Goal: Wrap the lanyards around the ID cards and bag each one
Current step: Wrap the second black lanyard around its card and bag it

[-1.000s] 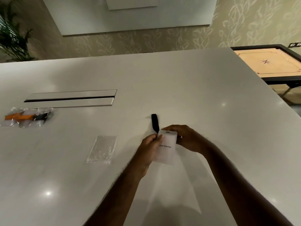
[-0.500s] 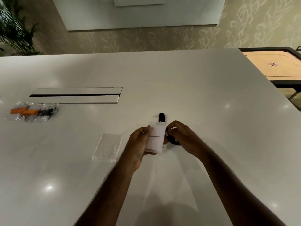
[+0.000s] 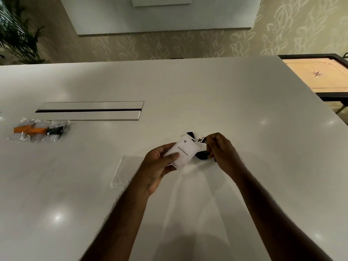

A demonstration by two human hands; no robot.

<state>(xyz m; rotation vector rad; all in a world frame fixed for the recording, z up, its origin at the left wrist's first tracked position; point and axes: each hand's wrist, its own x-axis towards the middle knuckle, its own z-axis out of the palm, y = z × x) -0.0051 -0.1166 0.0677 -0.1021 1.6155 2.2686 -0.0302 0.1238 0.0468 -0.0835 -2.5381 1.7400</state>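
Head view: both bare forearms reached in from the bottom edge over a white table [image 3: 244,113]. Left hand [image 3: 160,162] grasped a white ID card [image 3: 183,153], thumb pressed on its face, fingers curled behind it; card was tilted, its top end toward upper left of the right hand, raised just above the tabletop near the table's middle. Small dark print ran along the card; a hole sat near its top end. Right hand [image 3: 222,151] was curled and pinched the black lanyard [image 3: 202,155] just beside the card's right edge. A metal clip [image 3: 200,139] linked the card's top to the lanyard near the right fingertips. A short black bit of strap stuck out behind the card's top edge; whether any loop already went around the card, could not tell. Empty clear bag [image 3: 126,171] lay flat on the table just left of the left wrist, apart from the hand. Far left, a filled clear bag [image 3: 37,129] lay on the table, with something orange and something black inside, contents blurred. A long slotted metal panel [image 3: 90,111] sat flush in the table behind that bag. Beyond the table's right edge stood a carrom board [image 3: 318,78] with a dark frame. Plant [image 3: 17,38] in the upper left corner, patterned wall [image 3: 188,46] behind.
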